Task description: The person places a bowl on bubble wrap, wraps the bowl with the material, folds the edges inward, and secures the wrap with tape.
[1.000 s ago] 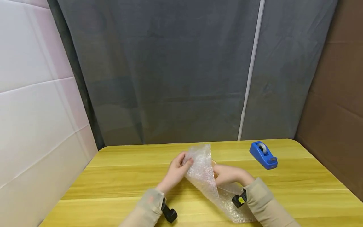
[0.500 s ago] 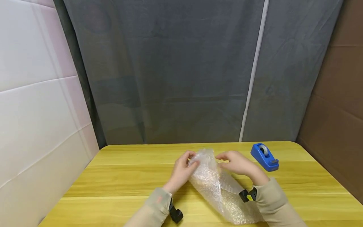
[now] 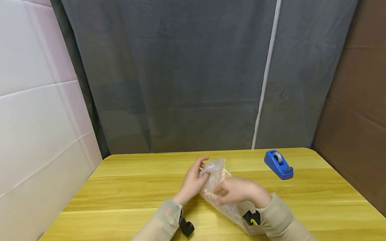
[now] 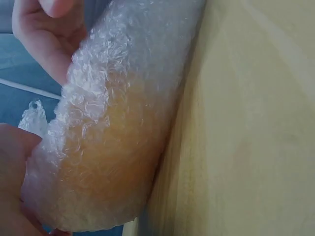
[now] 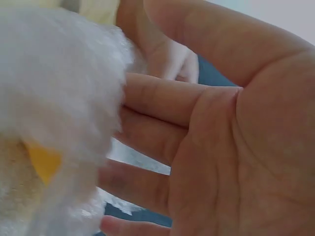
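Right hand (image 3: 239, 191) has shifted down over the single bubble wrap bundle (image 3: 231, 212) on the desk (image 3: 120, 187), fingers spread against it; left hand (image 3: 192, 181) pinches its edge. One tape dispenser (image 3: 278, 166) sits apart.

Whitish bubble wrap (image 4: 118, 123), yellow wood-grain table (image 3: 135, 187), blue dispenser (image 3: 275, 166)

The desk (image 3: 120, 187) leaves free passage left of the left grip (image 3: 192, 180) and between the right grip (image 3: 241, 191) and the blue tape dispenser (image 3: 277, 166), an obstacle toward far right; bubble wrap (image 3: 214, 171) blocks the way between the two grips, and a grey curtain (image 3: 187, 83) closes off the back edge
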